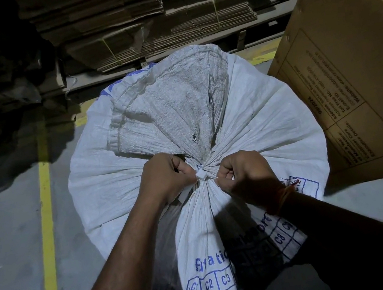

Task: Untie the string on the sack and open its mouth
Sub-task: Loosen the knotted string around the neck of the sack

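Observation:
A large white woven sack (106, 184) with blue print stands upright on the floor below me. Its neck is gathered tight, and the loose top flap (166, 108) lies folded toward the far side. A white string (201, 173) is knotted around the neck. My left hand (163, 180) pinches the string at the knot's left side, fingers closed. On the knot's right side, my right hand (246, 176) grips the string's other end, also closed. A thread band sits on my right wrist.
A big cardboard box (350, 72) leans close at the right of the sack. Stacks of flattened cardboard (152, 24) fill the back. Yellow floor lines (46, 219) run along the left on grey concrete.

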A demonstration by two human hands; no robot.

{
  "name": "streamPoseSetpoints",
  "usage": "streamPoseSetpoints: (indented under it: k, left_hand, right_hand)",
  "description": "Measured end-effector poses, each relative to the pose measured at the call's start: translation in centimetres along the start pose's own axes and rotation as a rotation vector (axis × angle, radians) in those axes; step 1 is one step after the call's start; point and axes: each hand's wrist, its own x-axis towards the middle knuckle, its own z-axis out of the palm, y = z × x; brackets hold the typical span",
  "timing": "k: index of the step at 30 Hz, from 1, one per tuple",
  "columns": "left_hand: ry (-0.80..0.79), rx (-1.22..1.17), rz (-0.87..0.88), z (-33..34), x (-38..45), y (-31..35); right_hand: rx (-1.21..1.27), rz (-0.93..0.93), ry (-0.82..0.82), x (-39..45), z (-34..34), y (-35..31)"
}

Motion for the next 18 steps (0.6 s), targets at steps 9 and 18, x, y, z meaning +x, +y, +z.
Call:
streamPoseSetpoints:
  k: [9, 18]
  left_hand:
    - [-0.002, 0.001, -0.002, 0.0, -0.1, 0.1]
    - [-0.008, -0.024, -0.012, -0.1, -0.1, 0.2]
  right_hand:
    - [0.038, 0.009, 0.025, -0.1, 0.1, -0.5]
    - [-0.043, -0.003, -0.062, -0.6, -1.2, 0.1]
